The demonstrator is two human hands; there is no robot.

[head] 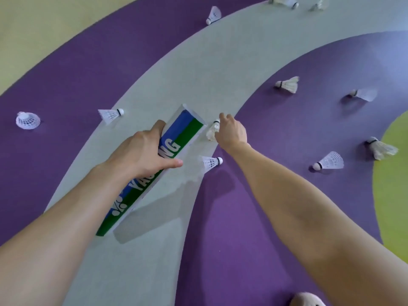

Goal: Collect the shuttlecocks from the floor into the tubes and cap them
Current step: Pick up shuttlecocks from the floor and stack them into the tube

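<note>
My left hand [141, 153] grips a long blue, green and white shuttlecock tube [174, 142] around its middle, holding it above the floor with its far end pointing away to the right. Just right of that far end, my right hand [231, 131] pinches a white feather shuttlecock [213, 131] near its cork, skirt hanging down. Below the tube's end a white shuttlecock [209, 162] lies on the floor. Other shuttlecocks lie around: two at the left [110, 114] [27, 120], several at the right [288, 84] [330, 161] [382, 149].
The floor is a mat with curved purple, grey and yellow-green bands. More shuttlecocks lie far up at the top [214, 15] [284, 1]. A white rounded object [309, 299] shows at the bottom edge. No cap is visible.
</note>
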